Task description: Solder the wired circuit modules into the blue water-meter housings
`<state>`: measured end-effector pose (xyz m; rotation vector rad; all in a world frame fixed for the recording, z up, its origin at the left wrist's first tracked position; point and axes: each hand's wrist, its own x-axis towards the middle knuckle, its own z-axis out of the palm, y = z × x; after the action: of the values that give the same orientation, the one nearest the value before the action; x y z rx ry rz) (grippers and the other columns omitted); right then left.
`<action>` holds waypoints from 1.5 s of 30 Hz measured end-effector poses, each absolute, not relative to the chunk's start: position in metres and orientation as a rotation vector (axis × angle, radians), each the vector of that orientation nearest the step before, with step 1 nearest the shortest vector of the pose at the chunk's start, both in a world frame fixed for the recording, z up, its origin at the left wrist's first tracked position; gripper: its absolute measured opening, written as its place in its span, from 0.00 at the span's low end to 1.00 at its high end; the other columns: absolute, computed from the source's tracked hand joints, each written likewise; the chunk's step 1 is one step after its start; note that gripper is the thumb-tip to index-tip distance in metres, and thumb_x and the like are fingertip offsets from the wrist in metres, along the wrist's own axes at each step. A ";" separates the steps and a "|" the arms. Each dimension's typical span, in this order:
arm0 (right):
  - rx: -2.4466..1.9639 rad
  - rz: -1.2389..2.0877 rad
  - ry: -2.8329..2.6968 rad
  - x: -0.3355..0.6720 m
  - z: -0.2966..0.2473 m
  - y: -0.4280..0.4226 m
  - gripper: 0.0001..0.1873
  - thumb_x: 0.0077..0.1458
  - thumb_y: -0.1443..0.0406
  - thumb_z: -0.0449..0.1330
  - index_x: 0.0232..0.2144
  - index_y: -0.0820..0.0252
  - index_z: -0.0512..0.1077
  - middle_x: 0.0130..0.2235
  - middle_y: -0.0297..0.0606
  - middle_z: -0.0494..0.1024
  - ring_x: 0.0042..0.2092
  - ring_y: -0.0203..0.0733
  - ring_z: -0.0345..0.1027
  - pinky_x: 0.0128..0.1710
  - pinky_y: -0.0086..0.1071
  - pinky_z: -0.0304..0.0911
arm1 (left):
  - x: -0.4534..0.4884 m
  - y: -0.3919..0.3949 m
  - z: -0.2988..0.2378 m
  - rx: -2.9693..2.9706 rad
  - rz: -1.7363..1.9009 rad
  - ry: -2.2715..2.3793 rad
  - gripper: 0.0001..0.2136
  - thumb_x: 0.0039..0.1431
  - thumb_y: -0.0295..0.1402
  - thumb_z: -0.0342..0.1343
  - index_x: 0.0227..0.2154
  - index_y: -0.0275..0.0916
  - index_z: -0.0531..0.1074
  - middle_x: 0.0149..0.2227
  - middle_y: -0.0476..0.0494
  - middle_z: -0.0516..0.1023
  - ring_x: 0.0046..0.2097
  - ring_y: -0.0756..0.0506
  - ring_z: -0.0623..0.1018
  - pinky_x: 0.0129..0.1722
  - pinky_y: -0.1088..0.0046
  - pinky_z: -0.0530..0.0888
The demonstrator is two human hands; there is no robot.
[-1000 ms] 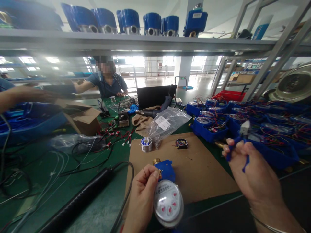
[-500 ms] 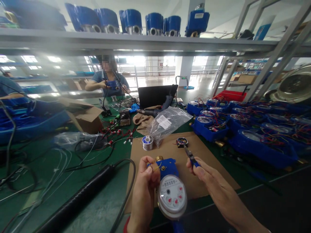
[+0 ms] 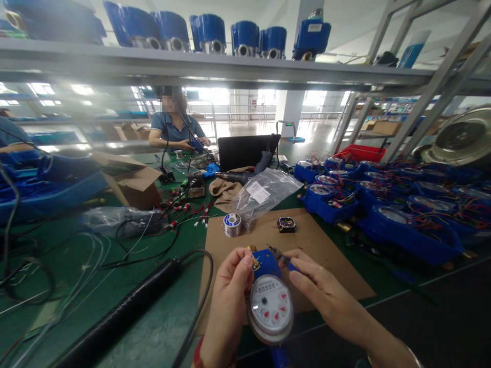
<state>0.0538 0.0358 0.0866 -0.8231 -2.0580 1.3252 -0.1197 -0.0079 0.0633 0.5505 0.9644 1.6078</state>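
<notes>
My left hand [image 3: 230, 289] is closed, thumb against fingers, on thin wires [image 3: 255, 263], one of them yellow. It rests at the left side of a water meter [image 3: 271, 305] with a round white dial and red pointers. Behind the dial sits a blue bracket-like part [image 3: 266, 262], partly covered by my fingers. In my right hand [image 3: 320, 289] are small pliers [image 3: 282, 257] with blue handles, their jaws pointing left above the blue part, apart from the wires. A small black square module [image 3: 286, 225] with coloured wires lies farther back on the cardboard sheet [image 3: 330, 266].
A solder spool [image 3: 232, 226] and a clear plastic bag [image 3: 264, 191] lie behind my hands. Blue meter housings [image 3: 414, 230] crowd the right side. A thick black cable [image 3: 126, 312] crosses the left. A co-worker [image 3: 176, 128] sits across the bench, under a shelf [image 3: 230, 62].
My right hand has brought the pliers left and closer to the meter, away from the black module. My left hand stays by the meter with the wires. The co-worker's hands have lowered.
</notes>
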 end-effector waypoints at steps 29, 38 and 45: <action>-0.746 1.540 -1.997 0.048 0.078 0.036 0.20 0.65 0.53 0.53 0.30 0.62 0.74 0.36 0.37 0.70 0.39 0.42 0.65 0.40 0.33 0.61 | -0.124 -0.010 0.067 0.718 1.517 0.927 0.16 0.51 0.41 0.66 0.26 0.35 0.67 0.20 0.56 0.61 0.21 0.58 0.55 0.20 0.84 0.54; -0.822 1.385 -1.098 0.082 0.085 0.067 0.16 0.59 0.51 0.59 0.25 0.53 0.71 0.34 0.32 0.72 0.36 0.41 0.65 0.39 0.33 0.65 | -0.124 -0.014 0.059 0.673 1.560 0.987 0.14 0.56 0.41 0.61 0.28 0.37 0.65 0.20 0.58 0.56 0.21 0.57 0.51 0.19 0.83 0.51; -1.102 1.452 -1.401 0.074 0.065 0.041 0.21 0.56 0.48 0.62 0.44 0.55 0.76 0.50 0.42 0.74 0.53 0.54 0.61 0.62 0.52 0.45 | -0.125 -0.013 0.057 0.677 1.563 1.023 0.15 0.56 0.43 0.61 0.28 0.37 0.65 0.20 0.58 0.56 0.22 0.56 0.51 0.20 0.83 0.52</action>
<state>0.0738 0.0414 0.0646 -1.1020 -1.4010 1.4519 -0.1247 -0.0125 0.0566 0.6771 1.0226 1.5628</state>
